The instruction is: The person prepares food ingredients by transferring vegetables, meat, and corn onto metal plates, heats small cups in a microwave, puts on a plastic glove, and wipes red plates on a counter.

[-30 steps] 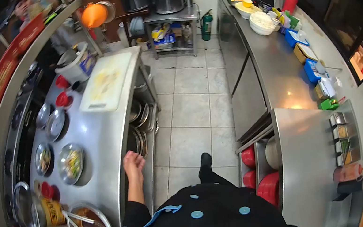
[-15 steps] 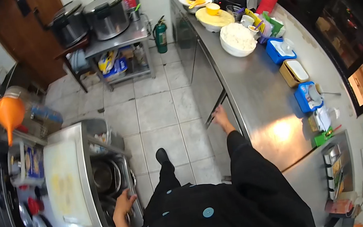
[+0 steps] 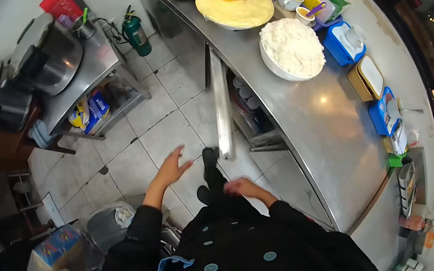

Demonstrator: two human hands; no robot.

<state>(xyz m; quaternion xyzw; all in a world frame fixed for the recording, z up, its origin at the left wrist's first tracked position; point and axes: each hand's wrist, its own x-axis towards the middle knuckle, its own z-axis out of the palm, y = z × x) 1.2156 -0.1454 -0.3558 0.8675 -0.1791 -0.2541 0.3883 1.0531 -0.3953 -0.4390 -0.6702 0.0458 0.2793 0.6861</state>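
The left hand point(image 3: 168, 170), empty with fingers spread, hangs above the grey tiled floor point(image 3: 160, 116). The right hand point(image 3: 243, 187) is blurred, its fingers loosely curled; whether it grips anything I cannot tell. Near both, a silver metal cabinet door point(image 3: 221, 106) stands open beneath the long stainless-steel table point(image 3: 317, 125).

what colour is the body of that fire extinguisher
Dark green; the fire extinguisher shows best in the head view.
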